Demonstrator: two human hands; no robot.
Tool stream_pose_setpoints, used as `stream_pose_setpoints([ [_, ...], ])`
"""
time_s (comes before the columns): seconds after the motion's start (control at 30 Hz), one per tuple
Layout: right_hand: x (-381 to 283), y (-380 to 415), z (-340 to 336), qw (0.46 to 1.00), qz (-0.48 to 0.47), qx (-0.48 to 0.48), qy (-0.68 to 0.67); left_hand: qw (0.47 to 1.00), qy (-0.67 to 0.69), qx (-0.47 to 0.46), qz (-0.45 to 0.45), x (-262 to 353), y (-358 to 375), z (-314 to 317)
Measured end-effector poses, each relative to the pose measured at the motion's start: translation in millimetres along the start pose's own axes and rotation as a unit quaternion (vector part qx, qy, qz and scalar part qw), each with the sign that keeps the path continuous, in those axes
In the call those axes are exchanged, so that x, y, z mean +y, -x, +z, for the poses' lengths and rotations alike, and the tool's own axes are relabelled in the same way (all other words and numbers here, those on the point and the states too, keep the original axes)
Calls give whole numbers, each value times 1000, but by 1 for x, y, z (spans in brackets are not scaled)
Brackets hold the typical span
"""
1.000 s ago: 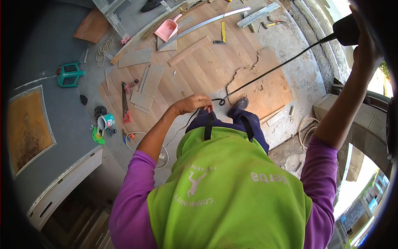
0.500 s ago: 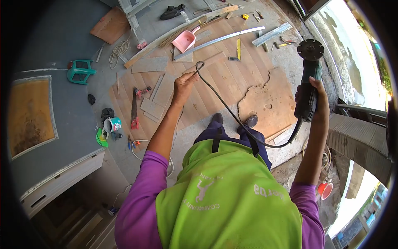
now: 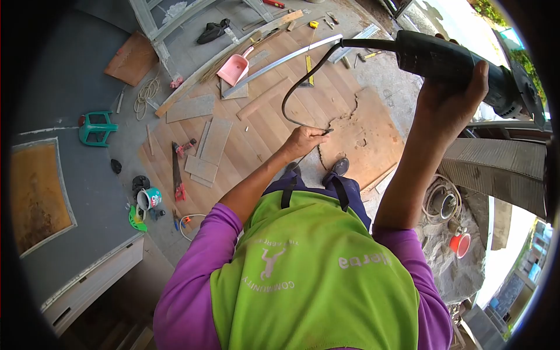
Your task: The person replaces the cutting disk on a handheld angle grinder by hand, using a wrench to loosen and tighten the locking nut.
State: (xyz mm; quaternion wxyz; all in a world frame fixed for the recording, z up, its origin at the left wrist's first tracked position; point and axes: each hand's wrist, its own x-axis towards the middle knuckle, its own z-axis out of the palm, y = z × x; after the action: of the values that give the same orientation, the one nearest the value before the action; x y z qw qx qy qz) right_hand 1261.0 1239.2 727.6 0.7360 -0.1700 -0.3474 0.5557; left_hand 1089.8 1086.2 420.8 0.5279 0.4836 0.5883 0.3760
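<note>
Looks like we're sorting the cord [image 3: 291, 99] out: right hand [image 3: 452, 96] has its fingers wrapped round the angle grinder [image 3: 461, 61] held up high, left hand [image 3: 304, 142] pinches the cord lower down, so next we'd probably want slack.

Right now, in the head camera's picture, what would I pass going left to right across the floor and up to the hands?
Green stool → paint can → hand saw → pink dustpan → left hand pinching the black cord → right hand gripping the angle grinder.
</note>
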Motion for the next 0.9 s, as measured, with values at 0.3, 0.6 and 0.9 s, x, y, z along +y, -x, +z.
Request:
stream_pose_setpoints([
  [0.3,15,-31,12,840,-260,-95,467,977,59,-202,-11,74,58,-8],
  [0.6,44,-27,-32,718,289,-295,561,973,195,23,120,120,77,-121],
  [0.9,55,46,-81,861,497,-103,42,892,406,156,120,119,32,-180],
])
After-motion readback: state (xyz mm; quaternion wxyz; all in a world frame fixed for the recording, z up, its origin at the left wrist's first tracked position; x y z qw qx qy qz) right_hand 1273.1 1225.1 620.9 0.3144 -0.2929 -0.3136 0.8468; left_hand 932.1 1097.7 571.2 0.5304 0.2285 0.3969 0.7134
